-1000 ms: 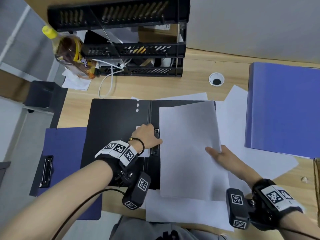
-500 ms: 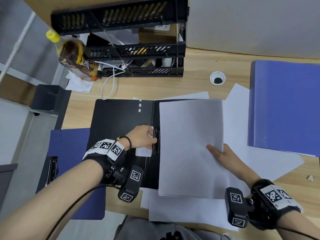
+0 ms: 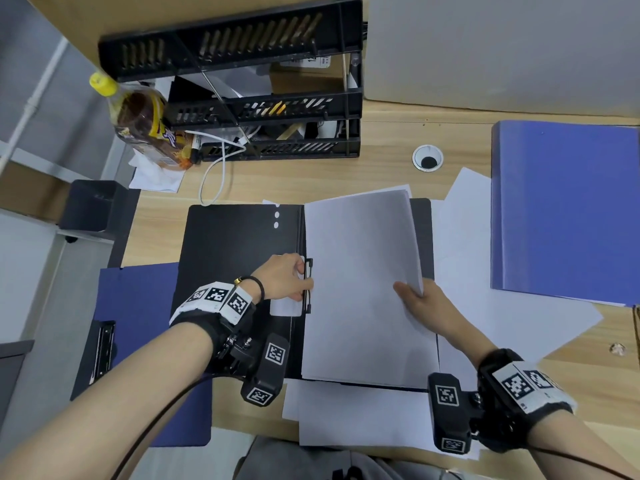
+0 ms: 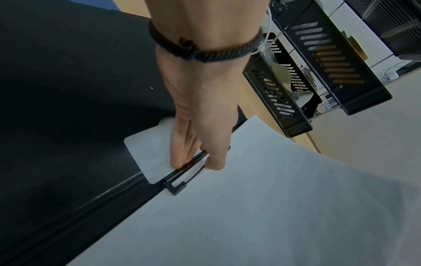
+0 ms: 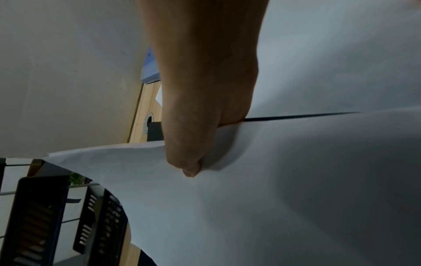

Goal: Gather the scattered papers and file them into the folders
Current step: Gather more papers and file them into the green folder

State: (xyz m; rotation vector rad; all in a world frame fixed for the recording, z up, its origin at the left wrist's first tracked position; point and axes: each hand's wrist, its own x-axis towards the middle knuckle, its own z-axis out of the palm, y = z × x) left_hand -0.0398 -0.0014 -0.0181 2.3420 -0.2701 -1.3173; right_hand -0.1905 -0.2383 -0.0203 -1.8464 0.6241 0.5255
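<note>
An open black folder point(image 3: 235, 254) lies in the middle of the desk. A stack of white papers point(image 3: 360, 289) sits on its right half, its left edge at the black spring clip point(image 3: 307, 285) on the spine. My left hand point(image 3: 284, 278) grips that clip lever point(image 4: 189, 165) between thumb and fingers, over a white label. My right hand point(image 3: 415, 303) pinches the stack's right edge, thumb point(image 5: 189, 162) on top and fingers hidden beneath. More loose sheets point(image 3: 485, 265) lie under and around the folder.
A blue binder point(image 3: 568, 213) lies at the right, and a dark blue clipboard folder point(image 3: 138, 327) hangs over the left front edge. Black stacked trays point(image 3: 263, 109), a bottle point(image 3: 145, 123) and a white cable stand at the back. A cable hole point(image 3: 427, 158) is behind the papers.
The paper stack has slid left and squared up on the folder's right half, its edge now at the clip. My left hand has stayed on the clip lever.
</note>
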